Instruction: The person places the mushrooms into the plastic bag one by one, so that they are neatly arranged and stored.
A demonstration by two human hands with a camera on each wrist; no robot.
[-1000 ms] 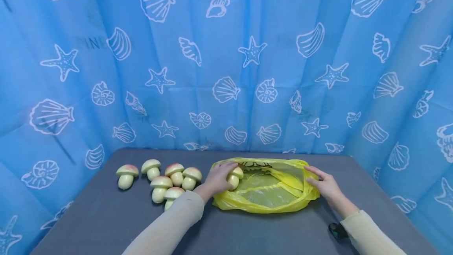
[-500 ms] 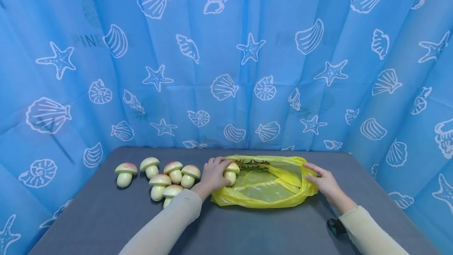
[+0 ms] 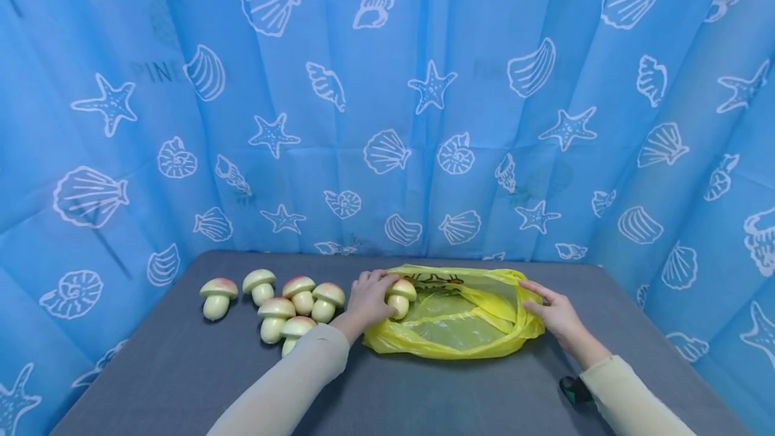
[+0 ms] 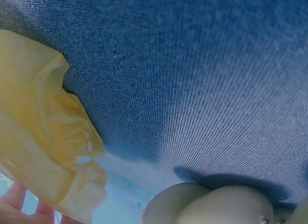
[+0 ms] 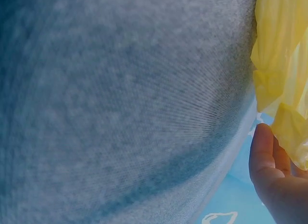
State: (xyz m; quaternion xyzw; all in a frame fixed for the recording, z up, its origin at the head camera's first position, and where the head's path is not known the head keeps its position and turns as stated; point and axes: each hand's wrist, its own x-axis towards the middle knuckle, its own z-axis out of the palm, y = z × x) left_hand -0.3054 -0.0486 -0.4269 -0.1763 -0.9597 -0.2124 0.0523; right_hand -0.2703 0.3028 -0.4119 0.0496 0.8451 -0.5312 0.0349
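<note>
A yellow plastic bag (image 3: 448, 352) lies with its mouth spread toward me. At its left end stands a glossy toy mushroom (image 3: 401, 291), pale green with a pinkish cap. My left hand (image 3: 365, 301) holds this mushroom, thumb against the stem and fingers around the cap's far side, partly hidden. The left wrist view shows the fingers (image 4: 42, 212) behind the bag's side (image 4: 45, 132). At the opposite end, my right hand (image 3: 557, 311) grips the bag's right rim between thumb and fingers. The right wrist view catches that hand (image 5: 276, 173) beside the bag's yellow folds (image 5: 284, 50).
Several more toy mushrooms (image 3: 275, 318) stand grouped on the left of the grey table (image 3: 448, 402), one of them partly behind my left sleeve. A small black object (image 3: 574, 389) sits by my right wrist. A blue curtain (image 3: 339, 120) with white shells hangs behind the table.
My left hand has shifted slightly left together with the mushroom, and more of its pink cap shows. The right hand stays at the bag's right rim.
</note>
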